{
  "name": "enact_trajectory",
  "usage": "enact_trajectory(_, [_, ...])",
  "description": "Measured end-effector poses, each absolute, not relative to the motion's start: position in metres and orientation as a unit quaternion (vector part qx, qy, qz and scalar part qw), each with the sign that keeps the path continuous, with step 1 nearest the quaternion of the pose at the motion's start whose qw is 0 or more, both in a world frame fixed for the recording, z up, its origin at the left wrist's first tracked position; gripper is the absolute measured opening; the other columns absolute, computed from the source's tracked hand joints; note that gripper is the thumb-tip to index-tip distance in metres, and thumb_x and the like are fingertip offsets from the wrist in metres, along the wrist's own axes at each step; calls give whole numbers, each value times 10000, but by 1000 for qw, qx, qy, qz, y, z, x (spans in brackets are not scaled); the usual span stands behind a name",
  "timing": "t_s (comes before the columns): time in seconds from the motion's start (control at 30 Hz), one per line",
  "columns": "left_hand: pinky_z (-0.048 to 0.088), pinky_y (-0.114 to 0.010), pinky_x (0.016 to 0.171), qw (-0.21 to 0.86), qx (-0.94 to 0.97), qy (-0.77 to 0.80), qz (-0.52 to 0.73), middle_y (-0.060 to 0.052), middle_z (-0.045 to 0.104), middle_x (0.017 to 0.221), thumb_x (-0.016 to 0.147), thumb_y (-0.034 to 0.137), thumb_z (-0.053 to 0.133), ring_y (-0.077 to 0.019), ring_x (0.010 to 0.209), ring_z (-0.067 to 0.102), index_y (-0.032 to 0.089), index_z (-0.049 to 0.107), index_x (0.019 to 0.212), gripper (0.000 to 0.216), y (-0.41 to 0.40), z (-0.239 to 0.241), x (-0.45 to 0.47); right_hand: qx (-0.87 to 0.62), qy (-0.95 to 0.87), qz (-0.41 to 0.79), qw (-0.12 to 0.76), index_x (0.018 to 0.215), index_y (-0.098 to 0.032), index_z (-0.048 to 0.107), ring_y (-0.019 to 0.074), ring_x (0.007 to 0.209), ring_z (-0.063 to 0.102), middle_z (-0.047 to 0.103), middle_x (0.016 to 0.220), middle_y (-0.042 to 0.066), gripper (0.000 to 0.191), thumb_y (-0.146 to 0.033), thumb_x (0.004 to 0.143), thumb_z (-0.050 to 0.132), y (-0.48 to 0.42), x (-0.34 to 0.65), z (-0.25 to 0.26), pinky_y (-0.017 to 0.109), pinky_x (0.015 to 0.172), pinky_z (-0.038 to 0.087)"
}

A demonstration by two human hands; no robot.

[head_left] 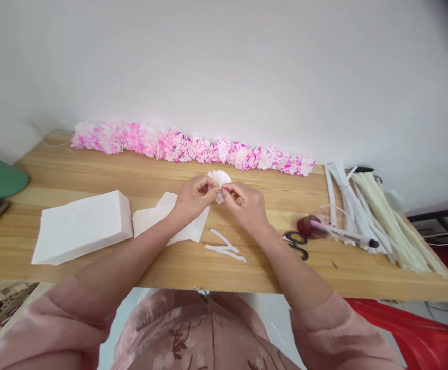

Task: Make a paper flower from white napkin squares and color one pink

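Observation:
A small white tissue paper flower [220,177] is pinched between both hands above the middle of the table. My left hand [196,196] grips its left side with thumb and fingers. From the right, my right hand [247,204] pinches it near the centre, where a bit of white strip may show; the fingertips hide the detail. Beneath my left wrist lie loose white paper sheets [193,226]. Short white strips [226,249] rest on the wood nearer to me. Beside my right forearm is a pair of black-handled scissors [297,244].
A row of pink-and-white paper flowers [177,146] runs along the wall. At left stand a white paper stack [83,226] and a green object [0,174]. To the right are a cup of dark red liquid [311,227], a pen-like marker [347,235], white strips [353,205] and cream strips [395,221].

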State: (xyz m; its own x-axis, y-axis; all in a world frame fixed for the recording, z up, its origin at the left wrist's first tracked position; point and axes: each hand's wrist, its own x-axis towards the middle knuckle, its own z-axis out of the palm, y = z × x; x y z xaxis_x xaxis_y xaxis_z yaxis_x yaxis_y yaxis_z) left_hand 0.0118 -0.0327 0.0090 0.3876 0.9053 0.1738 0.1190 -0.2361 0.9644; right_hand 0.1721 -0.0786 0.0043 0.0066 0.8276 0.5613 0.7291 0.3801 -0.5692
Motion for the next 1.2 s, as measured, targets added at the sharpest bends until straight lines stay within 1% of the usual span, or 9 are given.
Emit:
enact_trajectory(0.23, [421,-256,665,464,685,385,408,-11,612,752,783,254,599,-126,704,548,176,605,718,102,-33,8,13,-553,-701,53,447,824,-200,719,136,654,653,747,774,23,153,-209,876,575,-80,171,5,239,630,477])
enact_trajectory(0.37, [421,-247,633,507,656,373,416,4,592,727,777,289,619,-117,671,537,175,593,742,121,-31,4,13,-557,-686,73,463,811,-198,721,127,634,647,751,776,19,146,-195,853,581,-79,170,6,226,604,477])
enact_trajectory(0.5, [409,-233,595,552,616,368,424,18,582,686,761,316,648,-100,616,522,169,590,739,160,-31,4,14,-568,-667,112,469,818,-205,728,134,648,655,757,797,19,155,-225,850,578,-79,170,7,238,635,498])
enact_trajectory(0.7, [463,-249,627,604,561,363,435,13,605,665,769,363,670,-109,612,560,164,589,735,218,-30,8,14,-583,-620,186,491,890,-202,742,149,665,670,766,849,27,184,-298,861,587,-78,171,7,256,632,515])
enact_trajectory(0.77, [480,-255,644,603,563,356,438,12,616,706,788,387,665,-115,639,584,168,581,794,235,-31,8,14,-583,-637,160,479,891,-210,742,159,700,680,768,873,34,180,-276,863,577,-78,171,7,269,666,520])
enact_trajectory(0.83, [485,-254,647,587,575,359,444,17,628,755,792,392,676,-120,665,606,181,555,924,276,-32,7,14,-580,-662,125,458,885,-218,737,169,733,685,766,881,40,181,-261,871,562,-78,171,6,282,701,521])
enact_trajectory(0.97, [487,-250,662,531,608,396,438,11,672,844,786,287,665,-128,710,642,208,485,1109,378,-35,4,15,-593,-664,113,441,961,-230,708,168,707,679,754,861,27,164,-266,869,578,-80,169,6,289,702,520])
enact_trajectory(1.03, [489,-252,676,515,614,409,435,7,683,846,794,228,615,-131,722,652,207,500,1122,348,-35,3,15,-606,-637,144,454,1072,-236,666,164,691,676,747,846,10,237,-274,845,611,-81,167,6,291,696,520])
enact_trajectory(1.2, [468,-245,644,531,596,398,452,26,651,729,797,206,573,-130,660,629,197,529,1107,314,-33,5,14,-583,-551,300,517,1368,-217,471,149,671,650,720,776,-27,589,-301,809,637,-75,168,6,295,693,528])
